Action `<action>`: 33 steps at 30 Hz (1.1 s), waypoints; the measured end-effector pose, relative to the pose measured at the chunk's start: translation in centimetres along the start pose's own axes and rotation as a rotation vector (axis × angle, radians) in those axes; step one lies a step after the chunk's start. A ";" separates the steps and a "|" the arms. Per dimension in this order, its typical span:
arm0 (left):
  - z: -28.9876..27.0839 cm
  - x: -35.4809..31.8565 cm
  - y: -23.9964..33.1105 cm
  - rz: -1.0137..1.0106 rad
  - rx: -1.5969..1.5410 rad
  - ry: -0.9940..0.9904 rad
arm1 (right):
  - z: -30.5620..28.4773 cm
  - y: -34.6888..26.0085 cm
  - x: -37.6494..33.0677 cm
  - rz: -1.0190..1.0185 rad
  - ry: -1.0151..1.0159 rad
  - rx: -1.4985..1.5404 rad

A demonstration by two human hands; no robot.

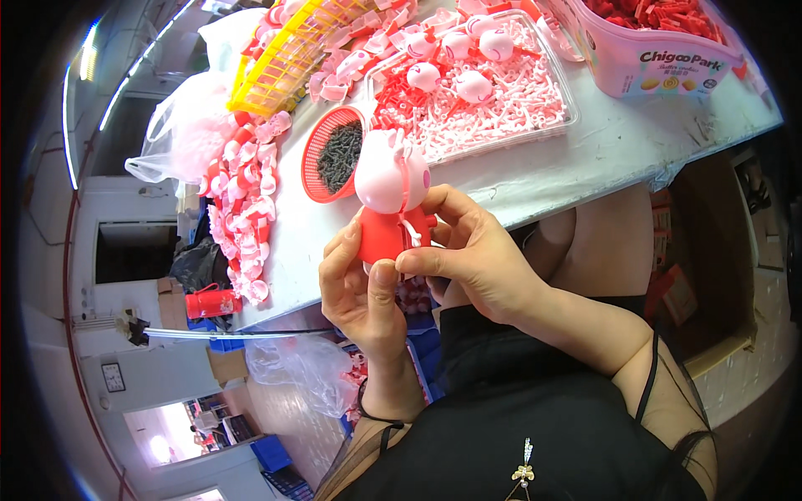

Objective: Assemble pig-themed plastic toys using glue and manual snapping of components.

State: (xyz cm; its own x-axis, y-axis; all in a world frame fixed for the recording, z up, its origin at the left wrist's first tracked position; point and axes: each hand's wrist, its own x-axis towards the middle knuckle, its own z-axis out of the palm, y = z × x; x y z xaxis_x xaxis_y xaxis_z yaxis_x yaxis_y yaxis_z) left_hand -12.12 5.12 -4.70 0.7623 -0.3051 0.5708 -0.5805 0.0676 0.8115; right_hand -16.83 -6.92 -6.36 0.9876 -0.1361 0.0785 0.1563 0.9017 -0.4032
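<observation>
Fingers of both hands, left hand (361, 288) and right hand (478, 265), pinch a pig toy (393, 200) by its red body above the table (585, 154) edge; it looks light, rigid, smooth plastic.

Pink-headed, red-bodied toy pig (391, 196) in grip; red basket (322, 159) of dark screws (340, 154) just beyond; yellow basket (288, 54) farther

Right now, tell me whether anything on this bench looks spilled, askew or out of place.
Pink and red toy parts lie heaped loose along the white table's left edge and reach right to its rim, outside any container. The yellow basket sits tilted on more loose parts. The pig toy held in the left hand and right hand looks undamaged.
</observation>
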 end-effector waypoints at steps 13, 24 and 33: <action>0.9 -0.3 0.8 0.055 0.082 -0.071 | -0.1 -1.2 -0.9 0.003 -0.020 -0.012; 1.3 0.3 0.5 0.117 0.261 -0.244 | 0.0 -0.8 -0.7 -0.054 0.059 0.021; -2.5 -0.7 -0.1 0.099 0.270 -0.242 | -0.5 -0.4 -2.5 0.127 0.007 -0.274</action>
State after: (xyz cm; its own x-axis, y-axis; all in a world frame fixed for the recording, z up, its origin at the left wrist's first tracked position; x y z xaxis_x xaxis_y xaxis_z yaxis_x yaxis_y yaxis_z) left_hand -11.83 7.70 -4.85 0.6275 -0.5273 0.5728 -0.7274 -0.1347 0.6729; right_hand -19.35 -7.15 -6.91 0.9995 -0.0324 0.0059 0.0287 0.7677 -0.6402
